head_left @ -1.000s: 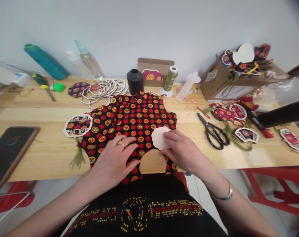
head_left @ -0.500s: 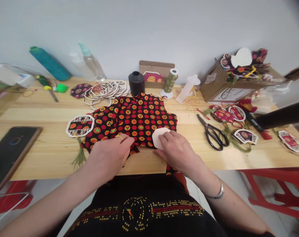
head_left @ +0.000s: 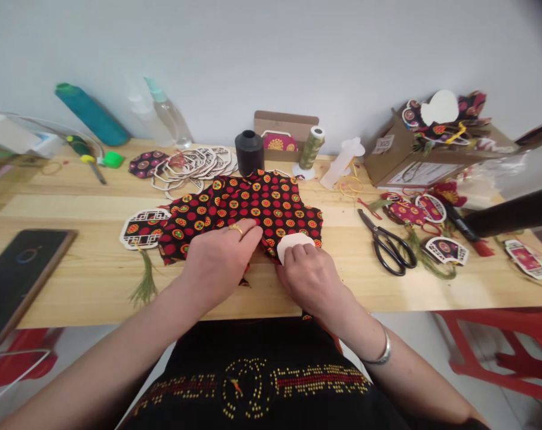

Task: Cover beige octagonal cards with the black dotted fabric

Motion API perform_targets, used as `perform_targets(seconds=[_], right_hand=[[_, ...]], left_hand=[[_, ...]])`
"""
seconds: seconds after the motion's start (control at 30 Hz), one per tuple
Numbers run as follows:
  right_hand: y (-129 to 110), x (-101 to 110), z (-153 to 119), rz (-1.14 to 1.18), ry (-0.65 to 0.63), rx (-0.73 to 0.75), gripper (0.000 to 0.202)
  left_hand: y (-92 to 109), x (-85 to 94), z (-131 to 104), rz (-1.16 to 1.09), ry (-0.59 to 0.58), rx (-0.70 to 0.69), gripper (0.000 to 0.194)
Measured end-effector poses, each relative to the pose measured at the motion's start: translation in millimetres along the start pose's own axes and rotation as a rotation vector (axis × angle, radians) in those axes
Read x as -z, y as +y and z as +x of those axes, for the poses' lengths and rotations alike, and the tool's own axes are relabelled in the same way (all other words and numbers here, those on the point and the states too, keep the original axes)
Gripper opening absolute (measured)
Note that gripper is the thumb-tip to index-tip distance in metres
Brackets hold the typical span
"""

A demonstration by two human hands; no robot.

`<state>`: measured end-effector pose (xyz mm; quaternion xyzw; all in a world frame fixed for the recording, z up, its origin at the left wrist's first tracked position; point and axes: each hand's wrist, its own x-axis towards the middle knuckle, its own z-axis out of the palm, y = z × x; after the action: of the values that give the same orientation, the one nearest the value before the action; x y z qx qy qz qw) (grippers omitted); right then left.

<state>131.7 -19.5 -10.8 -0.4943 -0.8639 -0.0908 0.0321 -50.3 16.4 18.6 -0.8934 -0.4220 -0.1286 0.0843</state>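
Spread over the table in front of me is a black cloth (head_left: 257,200) printed with red dots and orange flowers. My left hand (head_left: 223,257) is closed on the near edge of this cloth, fingers pinched and pointing right. A pale, cut-corner card (head_left: 293,240) lies on the cloth's near right part. My right hand (head_left: 311,278) grips its near edge, fingers curled over it, and the thumb is mostly hidden. Left of the cloth rests a white lattice-framed ornament (head_left: 143,229) with a green tassel (head_left: 144,283), partly covered by the fabric.
Black-handled scissors (head_left: 389,245) lie on the right, near several tasselled ornaments (head_left: 445,248). A cardboard box (head_left: 387,149) stands behind them. Thread spools (head_left: 249,152), a stack of lattice frames (head_left: 203,164) and spray bottles (head_left: 167,116) line the back. A phone (head_left: 22,278) lies at left.
My left hand has moved right and slightly away from me, drawing the cloth's near left edge inward. My right hand has shifted slightly toward me on the card.
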Motion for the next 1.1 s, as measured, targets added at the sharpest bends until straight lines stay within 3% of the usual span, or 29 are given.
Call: perform_targets(seconds=[0.07,0.13,0.2,0.27,0.33,0.37,0.43,0.47,0.6,0.8,0.9,1.1], right_hand=[[-0.7,-1.0,-0.4,0.007,0.007,-0.013,0.016],[-0.3,-1.3,-0.7,0.025,0.013,-0.023,0.015],[0.8,-0.6,-1.1,0.042,0.017,-0.027,0.013],[2.2,0.5,-1.6,0.051,0.023,-0.035,0.011],[3.4,1.2,-2.5,0.057,0.034,-0.041,0.009],[3.9,1.2,-3.1,0.059,0.041,-0.044,0.009],[5.0,0.6,-4.4,0.068,0.052,-0.046,0.009],[5.6,0.1,-5.2,0.078,0.056,-0.052,0.008],[7.4,-2.2,-8.3,0.135,0.075,-0.101,0.009],[8.4,-3.7,-12.6,0.185,0.086,-0.117,0.015],[10.2,-3.6,-14.8,0.227,0.067,-0.108,0.017],[13.8,-4.1,-20.4,0.286,0.075,-0.088,0.023]], left_hand=[[-0.7,1.6,-1.1,-0.067,0.083,0.063,0.036],[3.3,8.1,-7.9,-0.147,0.248,0.101,0.039],[11.5,15.1,-17.9,-0.306,0.348,0.085,0.028],[20.7,16.7,-26.8,-0.577,0.095,0.049,0.013],[28.0,10.9,-32.0,-0.826,-0.271,0.211,0.024],[30.5,6.1,-33.2,-0.978,-0.389,0.343,0.028],[33.2,-3.9,-33.1,-1.335,-0.515,0.588,0.02],[33.7,-7.9,-32.1,-1.478,-0.52,0.7,0.018],[32.5,-13.3,-22.5,-1.812,-0.36,1.004,0.018],[25.3,-12.9,1.0,-1.853,-0.322,1.171,0.016],[23.8,-18.8,6.1,-1.766,-0.203,1.131,0.013],[31.4,-30.8,1.4,-1.443,0.047,0.886,0.025]])
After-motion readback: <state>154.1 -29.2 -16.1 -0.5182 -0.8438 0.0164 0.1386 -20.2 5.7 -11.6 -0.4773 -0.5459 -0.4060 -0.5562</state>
